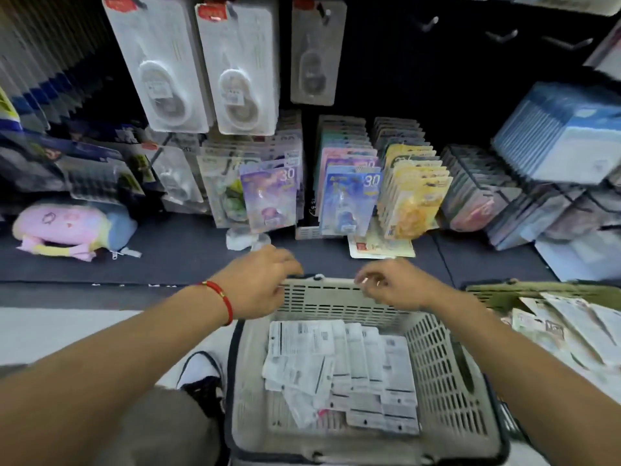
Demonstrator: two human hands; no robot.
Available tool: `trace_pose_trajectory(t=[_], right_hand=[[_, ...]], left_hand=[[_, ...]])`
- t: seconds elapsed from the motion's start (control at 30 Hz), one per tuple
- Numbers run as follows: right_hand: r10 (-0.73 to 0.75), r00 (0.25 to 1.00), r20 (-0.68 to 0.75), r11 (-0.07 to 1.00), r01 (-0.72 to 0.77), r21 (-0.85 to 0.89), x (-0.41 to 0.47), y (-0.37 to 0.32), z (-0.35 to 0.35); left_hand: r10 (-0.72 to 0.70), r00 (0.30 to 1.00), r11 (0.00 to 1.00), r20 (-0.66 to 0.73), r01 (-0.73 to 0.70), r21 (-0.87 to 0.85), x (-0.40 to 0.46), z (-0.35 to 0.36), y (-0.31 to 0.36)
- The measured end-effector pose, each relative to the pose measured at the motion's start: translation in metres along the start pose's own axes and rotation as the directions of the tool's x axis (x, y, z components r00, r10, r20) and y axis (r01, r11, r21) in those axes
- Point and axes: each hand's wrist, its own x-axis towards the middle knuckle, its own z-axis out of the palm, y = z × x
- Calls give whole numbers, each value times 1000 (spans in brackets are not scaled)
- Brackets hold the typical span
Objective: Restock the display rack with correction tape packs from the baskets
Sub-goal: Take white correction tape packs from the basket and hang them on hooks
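Observation:
A grey plastic basket (336, 297) stands on the floor in front of me, with several white correction tape packs (353, 364) lying face down in it. My left hand (258, 284), with a red cord on its wrist, hovers at the basket's far rim, blurred, fingers loosely curled and empty. Over the same rim, my right hand (393, 284) is also loosely curled with nothing in it. On the rack above hang white correction tape packs (240, 72) in three columns. To their right, bare hooks (504, 35) stick out of the dark panel.
An olive basket (537, 289) with more packs stands at the right. Purple (268, 200), blue (349, 200) and yellow packs (413, 196) stand in rows on the dark shelf. A loose pack (379, 247) lies flat there; a pastel plush case (67, 227) sits left. My shoe (205, 375) is beside the grey basket.

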Motion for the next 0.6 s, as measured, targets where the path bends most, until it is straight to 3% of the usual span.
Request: trace_pose_trajectory(t=[0.1,0.23,0.37,0.5,0.6], right_hand=[[77,976,202,988,-47,-147,-6,28,73],[116,946,304,986,-74,-148,-4,37,174],[79,953,291,972,-8,-237,8,14,241],[74,957,279,932,33,-360,17,12,261],[8,965,263,955,71,-289,20,26,257]], left_hand=[[-20,980,1000,196,16,20,-18,56,18],[-120,939,989,321,143,-49,-42,108,33],[-227,950,942,213,270,-199,-58,118,35],[-318,938,886,140,347,-308,-68,114,34],[-361,924,852,129,383,-356,-70,117,36]])
